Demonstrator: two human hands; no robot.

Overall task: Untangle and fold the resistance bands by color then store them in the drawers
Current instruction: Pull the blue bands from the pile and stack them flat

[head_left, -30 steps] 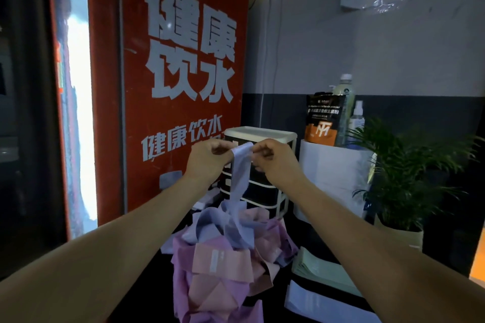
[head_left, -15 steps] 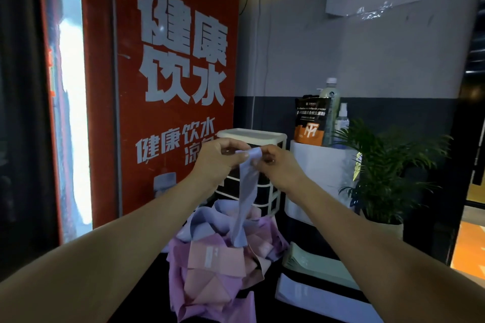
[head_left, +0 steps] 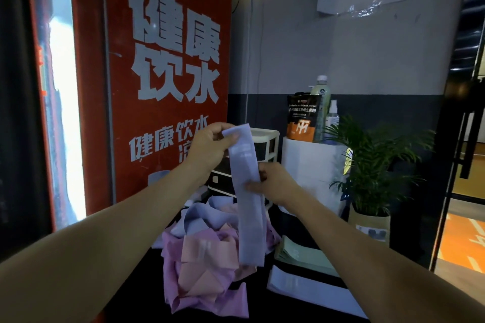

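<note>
Right hand (head_left: 273,181) slid down the blue band (head_left: 248,191), left hand (head_left: 210,147) pinching its top at 12 o'clock: band freed from pile (head_left: 204,265), ready to fold.

Dim room, blown-out glare at left, soft focus, perhaps wide-angle edge bending

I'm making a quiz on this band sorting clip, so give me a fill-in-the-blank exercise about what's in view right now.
1. The left hand pinches the top end of a band coloured pale ____.
2. The right hand grips that same band ____ down than the left hand.
3. The band's loose end hangs in front of the tangled pile of pink and ____ bands.
4. The folded stack right of the pile is pale ____.

Missing words: blue; lower; purple; green
</note>
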